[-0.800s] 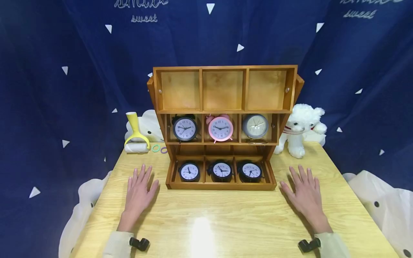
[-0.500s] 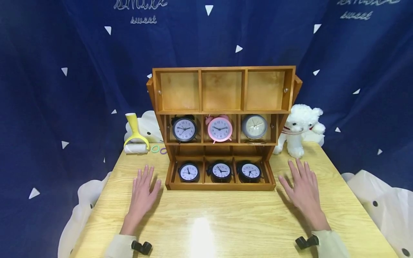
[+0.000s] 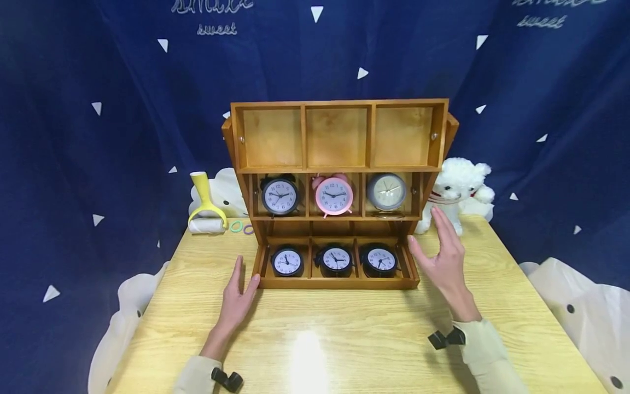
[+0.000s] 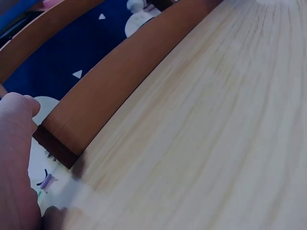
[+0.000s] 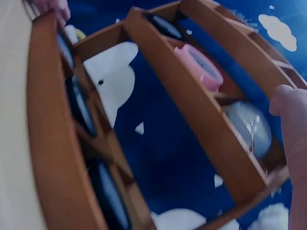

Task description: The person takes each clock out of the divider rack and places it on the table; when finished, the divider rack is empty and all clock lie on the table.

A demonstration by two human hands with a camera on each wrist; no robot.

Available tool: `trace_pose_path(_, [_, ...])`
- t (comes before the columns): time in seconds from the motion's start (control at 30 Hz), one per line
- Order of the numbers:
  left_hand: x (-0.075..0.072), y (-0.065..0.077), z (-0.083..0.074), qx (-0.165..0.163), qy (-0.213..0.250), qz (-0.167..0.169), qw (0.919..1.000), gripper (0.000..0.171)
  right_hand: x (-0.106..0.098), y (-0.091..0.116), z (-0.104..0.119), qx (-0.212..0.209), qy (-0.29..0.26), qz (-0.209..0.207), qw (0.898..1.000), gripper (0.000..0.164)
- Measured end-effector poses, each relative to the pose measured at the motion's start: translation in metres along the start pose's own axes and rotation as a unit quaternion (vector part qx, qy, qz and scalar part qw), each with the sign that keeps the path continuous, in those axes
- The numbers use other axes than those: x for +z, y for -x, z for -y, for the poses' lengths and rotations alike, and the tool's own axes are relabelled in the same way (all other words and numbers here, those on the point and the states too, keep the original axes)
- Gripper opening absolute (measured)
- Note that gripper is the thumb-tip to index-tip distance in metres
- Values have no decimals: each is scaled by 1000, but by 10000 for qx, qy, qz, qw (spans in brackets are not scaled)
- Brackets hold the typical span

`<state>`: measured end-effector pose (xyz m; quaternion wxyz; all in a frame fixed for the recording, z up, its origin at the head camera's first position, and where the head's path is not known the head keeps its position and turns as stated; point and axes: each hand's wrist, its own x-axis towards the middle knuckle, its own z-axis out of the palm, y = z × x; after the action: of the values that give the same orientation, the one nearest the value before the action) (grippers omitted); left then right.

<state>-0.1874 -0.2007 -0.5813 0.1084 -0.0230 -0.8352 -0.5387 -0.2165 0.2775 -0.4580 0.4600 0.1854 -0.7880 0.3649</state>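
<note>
A wooden three-tier shelf stands on the table. Its middle tier holds a black alarm clock, a pink alarm clock and a grey alarm clock. Three black clocks sit in the bottom tier, including a right-hand black clock. My left hand, fingers extended, is by the shelf's front left corner; whether it touches is unclear. Beside the shelf's right side my right hand is raised, thumb and fingers spread, holding nothing. In the right wrist view its thumb appears near the grey clock.
A yellow-handled lint roller lies behind the left hand, with a green ring and a purple ring beside it. A white plush toy sits at the back right. Dark blue curtain hangs behind the wooden table.
Both hands have moved inward toward the shelf's sides. The left hand has turned edge-on; the right has risen and gone forward. The clocks have stayed in place.
</note>
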Motion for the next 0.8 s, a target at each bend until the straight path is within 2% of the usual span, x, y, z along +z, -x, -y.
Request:
trace_pose_path(0.17, [6,-6,0,19,404,-120,9991,80,20,-24,13,-140,-209,-162,9996,77])
trace_pose_path(0.33, [11,-6,1,32,674,-60,9977,77,32,-39,17,-37,-300,-91,9995,80])
trace_pose_path(0.47, [15,-6,3,226,760,-5,9969,71,38,-48,16,76,-340,-23,9994,83])
trace_pose_path(0.6, [16,-6,4,433,997,38,9941,66,42,-51,14,248,-207,197,9993,85])
trace_pose_path(0.7, [16,-5,4,478,1183,-28,9918,63,46,-53,12,428,-9,439,9981,88])
trace_pose_path(0.8, [17,-5,3,498,1178,-97,9917,62,50,-56,9,602,143,638,9960,89])
